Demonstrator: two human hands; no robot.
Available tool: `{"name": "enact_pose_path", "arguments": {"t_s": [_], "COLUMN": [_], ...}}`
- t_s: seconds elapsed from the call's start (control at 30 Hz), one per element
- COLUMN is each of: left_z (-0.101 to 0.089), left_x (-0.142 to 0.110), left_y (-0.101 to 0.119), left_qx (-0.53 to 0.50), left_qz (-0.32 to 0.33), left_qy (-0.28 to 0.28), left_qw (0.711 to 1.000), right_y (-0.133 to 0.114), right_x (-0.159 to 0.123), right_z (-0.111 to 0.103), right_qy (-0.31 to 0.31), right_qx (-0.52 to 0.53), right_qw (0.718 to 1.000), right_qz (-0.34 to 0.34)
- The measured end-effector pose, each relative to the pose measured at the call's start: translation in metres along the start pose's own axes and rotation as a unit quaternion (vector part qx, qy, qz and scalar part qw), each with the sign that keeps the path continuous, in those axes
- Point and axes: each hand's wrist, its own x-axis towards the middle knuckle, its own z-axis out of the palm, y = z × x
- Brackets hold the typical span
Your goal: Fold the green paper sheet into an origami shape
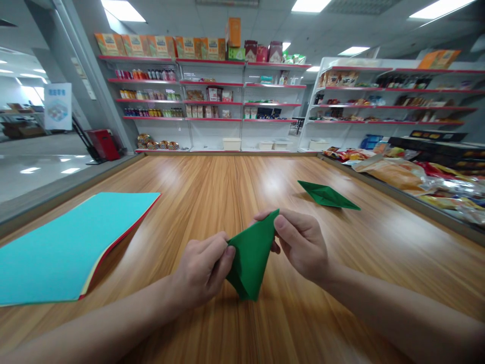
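Observation:
Both hands hold a folded green paper (pixel 250 258) just above the wooden table (pixel 212 197). My left hand (pixel 202 270) pinches the paper's left edge, fingers closed on it. Pinching the upper right corner between thumb and fingers is my right hand (pixel 303 242). The paper forms a pointed, triangular shape with its tip down. A second green paper (pixel 326 196), folded into a flat pointed shape, lies on the table beyond my right hand.
A stack of coloured paper sheets (pixel 71 242), turquoise on top, lies at the left. Snack packets (pixel 401 172) fill a display along the right edge. Store shelves (pixel 212 101) with goods stand behind the table.

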Motion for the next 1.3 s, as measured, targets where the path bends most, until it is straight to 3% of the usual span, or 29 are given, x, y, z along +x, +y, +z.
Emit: {"name": "enact_pose_path", "arguments": {"t_s": [0.17, 0.47, 0.57, 0.87, 1.07, 1.3], "left_z": [-0.001, -0.005, -0.004, -0.001, -0.004, -0.002], "left_x": [0.001, 0.004, 0.004, 0.005, 0.005, 0.003], "left_y": [-0.001, 0.004, 0.003, 0.002, 0.006, 0.006], "left_qx": [0.0, -0.025, -0.032, -0.021, 0.041, 0.057], "left_qz": [0.022, 0.036, 0.035, 0.039, 0.05, 0.053], "left_qy": [-0.01, -0.016, -0.023, -0.009, -0.004, 0.008], "left_qw": [1.0, 0.999, 0.999, 0.999, 0.998, 0.997], "right_y": [-0.005, -0.014, -0.014, -0.009, 0.003, 0.009], "right_x": [0.001, 0.005, 0.005, 0.0, -0.004, -0.012], "right_z": [-0.004, -0.005, -0.004, 0.006, 0.007, 0.007], "right_qy": [-0.024, -0.076, -0.055, 0.092, 0.051, 0.053], "right_qx": [-0.014, 0.024, 0.006, -0.085, -0.234, -0.244], "right_qw": [0.999, 0.996, 0.997, 0.991, 0.966, 0.966], "right_qz": [-0.04, -0.042, -0.05, -0.051, -0.094, -0.068]}}
